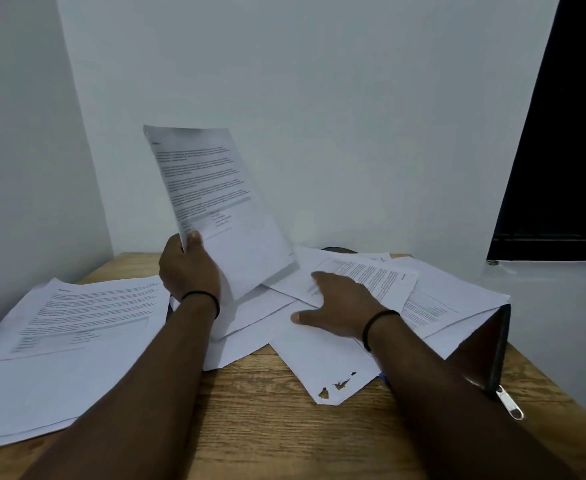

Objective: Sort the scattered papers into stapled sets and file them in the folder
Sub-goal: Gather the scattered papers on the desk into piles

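Two hands worked: left hand pinched a lifted sheet, right hand lay flat on scattered papers; best compared headings before placing onto left stack.

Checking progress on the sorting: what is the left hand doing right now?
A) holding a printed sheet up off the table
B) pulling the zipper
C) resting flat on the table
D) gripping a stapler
A: the left hand grips a printed sheet by its lower edge, raised above the scattered papers.

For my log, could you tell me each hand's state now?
Left hand: gripping a raised printed sheet.
Right hand: open, flat on the scattered papers.
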